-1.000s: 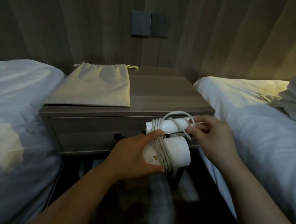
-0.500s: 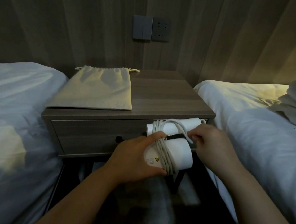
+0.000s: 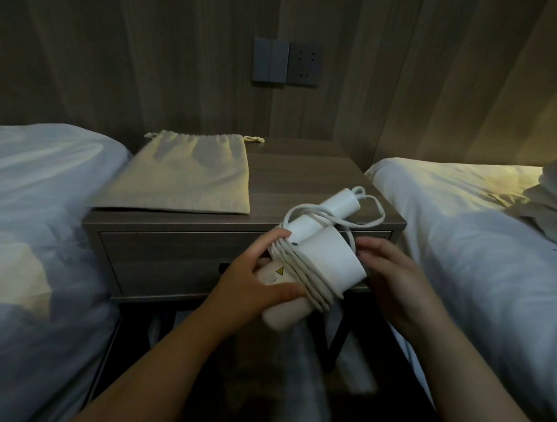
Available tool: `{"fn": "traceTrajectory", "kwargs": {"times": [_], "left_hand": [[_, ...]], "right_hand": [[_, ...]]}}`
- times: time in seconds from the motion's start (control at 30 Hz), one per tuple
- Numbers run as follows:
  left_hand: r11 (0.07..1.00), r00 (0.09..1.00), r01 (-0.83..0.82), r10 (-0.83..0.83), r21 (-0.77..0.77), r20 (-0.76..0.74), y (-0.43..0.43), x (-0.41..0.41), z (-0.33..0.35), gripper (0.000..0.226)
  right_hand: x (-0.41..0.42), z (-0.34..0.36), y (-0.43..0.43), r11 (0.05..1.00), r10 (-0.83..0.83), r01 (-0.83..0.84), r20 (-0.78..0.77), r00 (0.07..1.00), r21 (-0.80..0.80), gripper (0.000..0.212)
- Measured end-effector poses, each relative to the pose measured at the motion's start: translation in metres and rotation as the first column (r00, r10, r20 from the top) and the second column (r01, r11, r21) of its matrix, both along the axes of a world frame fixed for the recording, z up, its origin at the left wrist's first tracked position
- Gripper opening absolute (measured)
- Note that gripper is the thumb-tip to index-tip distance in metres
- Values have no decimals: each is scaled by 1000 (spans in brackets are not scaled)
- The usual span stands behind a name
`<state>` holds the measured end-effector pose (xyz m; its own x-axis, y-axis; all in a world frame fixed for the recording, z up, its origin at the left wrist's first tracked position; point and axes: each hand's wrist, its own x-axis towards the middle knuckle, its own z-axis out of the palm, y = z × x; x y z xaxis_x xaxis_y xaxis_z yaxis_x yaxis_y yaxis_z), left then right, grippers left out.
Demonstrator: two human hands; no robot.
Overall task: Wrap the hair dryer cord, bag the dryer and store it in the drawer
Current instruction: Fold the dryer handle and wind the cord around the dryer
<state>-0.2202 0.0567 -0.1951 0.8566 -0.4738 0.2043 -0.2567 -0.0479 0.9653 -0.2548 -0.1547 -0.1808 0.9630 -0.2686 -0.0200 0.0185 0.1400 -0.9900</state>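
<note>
A white hair dryer point(image 3: 328, 260) with its handle folded is held in front of the nightstand, its white cord point(image 3: 305, 274) coiled several times around the body. One loose cord loop arcs over the handle toward the right. My left hand point(image 3: 253, 286) grips the dryer's rear end, thumb across the coils. Just right of the barrel, my right hand point(image 3: 390, 276) hovers with fingers spread, holding nothing. A beige drawstring bag point(image 3: 185, 174) lies flat on the nightstand's left half. The drawer point(image 3: 163, 261) below is closed.
The wooden nightstand point(image 3: 307, 176) stands between two beds with white covers, one on the left point(image 3: 24, 220) and one on the right point(image 3: 488, 248). A switch and socket panel point(image 3: 286, 62) is on the wood wall behind. Dark floor lies below.
The dryer has tilted, its handle now pointing up and back over the nightstand's edge. My right hand has let go of the cord and drawn off to the barrel's right side.
</note>
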Motion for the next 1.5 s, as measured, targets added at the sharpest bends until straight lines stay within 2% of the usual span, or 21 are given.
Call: {"fn": "traceTrajectory", "kwargs": {"times": [0.1,0.17,0.27,0.3,0.4,0.5,0.63,0.7,0.73,0.8,0.87,1.0,1.17,1.3,1.43,1.5], "left_hand": [[999,1000,12,-13,-52,-21,-2,0,-1,67],[995,998,38,-42,-93,-43,-2,0,-2,73],[980,987,79,-103,-180,-124,-4,0,-3,91],[967,977,93,-135,-237,-167,-4,-1,-3,94],[891,922,128,-268,-435,-279,-8,-8,-3,90],[801,833,36,-355,-598,-425,-14,-13,0,91],[774,801,-90,-318,-627,-508,-15,-8,-2,97],[771,798,-131,-290,-623,-528,-14,-7,-2,86],[772,798,-159,-267,-615,-541,-13,-6,-3,73],[788,814,-197,-201,-584,-545,-9,-3,1,43],[835,862,-184,-116,-518,-494,-6,0,3,36],[917,946,-223,123,-330,-298,-9,0,7,54],[947,957,-290,285,-137,-54,-7,-1,7,67],[946,960,-261,235,190,152,-6,-11,11,86],[882,914,-308,170,357,369,-11,-19,13,91],[861,897,-301,109,410,429,-12,-21,12,90]], "right_hand": [[-3,0,3,990,106,-107,25,994,88,15],[-3,1,3,992,65,-71,58,996,108,6],[-3,-1,1,991,31,-44,98,995,130,9],[-3,0,2,991,15,-28,103,995,129,3],[-3,-3,7,1000,-27,24,150,988,19,19],[-4,-4,16,992,-37,59,189,981,-111,23],[-3,0,21,961,-17,67,186,982,-268,20],[-6,5,19,938,-6,62,162,987,-340,18],[-7,8,18,925,7,48,145,989,-376,16],[-9,11,19,910,53,-8,97,994,-415,13],[-9,11,21,890,66,-35,53,996,-454,15],[-11,18,20,947,121,-122,-21,992,-296,17],[-12,18,19,971,148,-173,-153,977,-165,36],[-11,18,15,959,195,-237,-244,950,-156,45],[-12,15,17,940,162,-235,-284,945,-246,53],[-12,12,18,936,174,-241,-258,950,-256,60]]}}
